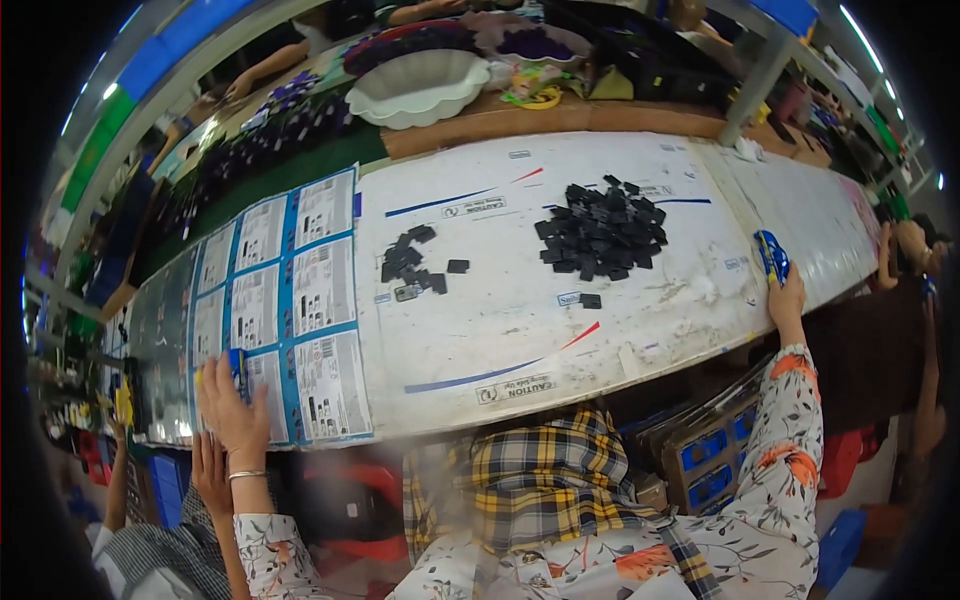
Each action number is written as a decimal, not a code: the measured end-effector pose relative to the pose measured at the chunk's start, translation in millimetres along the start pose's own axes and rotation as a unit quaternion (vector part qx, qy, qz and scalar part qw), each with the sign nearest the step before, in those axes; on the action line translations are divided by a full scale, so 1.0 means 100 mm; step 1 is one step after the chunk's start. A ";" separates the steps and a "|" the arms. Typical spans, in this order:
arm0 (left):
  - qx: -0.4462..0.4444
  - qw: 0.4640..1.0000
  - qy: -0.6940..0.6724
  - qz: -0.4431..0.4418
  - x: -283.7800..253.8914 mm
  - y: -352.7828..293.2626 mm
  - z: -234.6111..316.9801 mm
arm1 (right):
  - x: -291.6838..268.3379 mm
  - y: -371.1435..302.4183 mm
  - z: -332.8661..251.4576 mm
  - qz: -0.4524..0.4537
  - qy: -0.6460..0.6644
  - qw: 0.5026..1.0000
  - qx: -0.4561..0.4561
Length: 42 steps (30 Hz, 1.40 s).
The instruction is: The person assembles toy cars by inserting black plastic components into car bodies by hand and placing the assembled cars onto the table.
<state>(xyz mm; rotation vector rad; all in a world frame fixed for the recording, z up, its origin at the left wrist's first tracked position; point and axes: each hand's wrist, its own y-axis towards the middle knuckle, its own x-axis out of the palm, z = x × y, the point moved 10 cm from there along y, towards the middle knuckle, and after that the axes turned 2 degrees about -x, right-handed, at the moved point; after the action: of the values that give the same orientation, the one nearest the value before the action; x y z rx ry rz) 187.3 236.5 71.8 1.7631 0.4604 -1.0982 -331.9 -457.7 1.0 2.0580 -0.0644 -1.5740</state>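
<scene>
My arms are spread wide over the long white worktop (pixel 490 335). At its right end, my right hand (pixel 787 297) is closed on one end of a small blue object (pixel 771 255), which points away from me near the front edge. Far to the left, my left hand (pixel 235 410) is over the blue-bordered printed sheets (pixel 318 287), thumb and fingers on either side of a second blue object (pixel 237 368); I cannot tell whether they grip it or only touch it. Another person's hand (pixel 206 475) is just beside my left wrist, below the bracelet (pixel 247 474).

Between my hands, well apart from both, lies a heaped pile of black pieces (pixel 603 232), with a lone black piece (pixel 591 301) just in front of it. Nearer the sheets is a smaller, looser black cluster (pixel 405 262). Beyond the worktop's far edge sits a pale, scalloped bowl (pixel 420 90).
</scene>
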 end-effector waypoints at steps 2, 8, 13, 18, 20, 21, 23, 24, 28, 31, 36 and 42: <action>0.086 0.991 -0.101 0.031 -0.18 -0.01 0.44 | 0.03 0.01 0.05 -0.014 0.005 1.000 0.010; 0.182 0.900 -0.391 -0.068 -0.43 -0.23 1.47 | 0.05 -0.26 -0.01 -0.044 0.482 0.850 0.208; 0.203 0.761 -0.575 -0.220 -0.38 -0.51 2.16 | -0.05 -1.24 -1.77 -0.219 0.834 0.455 0.221; 0.073 0.450 -0.794 -0.402 -0.13 -0.91 2.71 | -0.52 -2.96 -3.62 -0.571 0.781 0.094 0.234; 0.060 0.380 -0.830 -0.404 -0.25 -0.96 2.78 | -0.71 -3.45 -3.92 -0.641 0.721 -0.006 0.263; 0.041 0.313 -0.861 -0.399 -0.31 -0.97 2.78 | -0.78 -3.61 -4.01 -0.661 0.701 -0.057 0.262; -0.087 0.131 -0.884 -0.440 -0.26 -1.05 2.73 | -0.70 -3.59 -4.04 -0.683 0.700 0.086 0.189; -0.069 0.156 -0.897 -0.409 -0.24 -1.03 2.64 | -0.64 -3.52 -4.04 -0.693 0.676 0.227 0.109; -0.170 0.222 -0.895 -0.349 -0.09 -1.03 2.25 | -0.64 -2.34 -3.96 -0.399 0.440 0.754 -0.281; -0.219 0.276 -0.882 -0.313 0.02 -1.02 2.12 | -0.58 -1.70 -3.70 -0.117 0.355 0.855 -0.359; -0.201 0.273 -0.884 -0.321 0.05 -1.06 2.08 | -0.33 -1.61 -3.66 -0.125 0.258 0.873 -0.395; -0.248 0.238 -0.883 -0.321 0.05 -1.04 2.07 | -0.35 -1.62 -3.77 -0.240 0.225 0.886 -0.327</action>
<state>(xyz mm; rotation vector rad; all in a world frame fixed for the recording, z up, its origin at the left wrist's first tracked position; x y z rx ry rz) 18.3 101.9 -13.1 -1.0715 -0.1026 -2.2519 -46.6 -161.3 23.5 1.8748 1.0692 -1.0831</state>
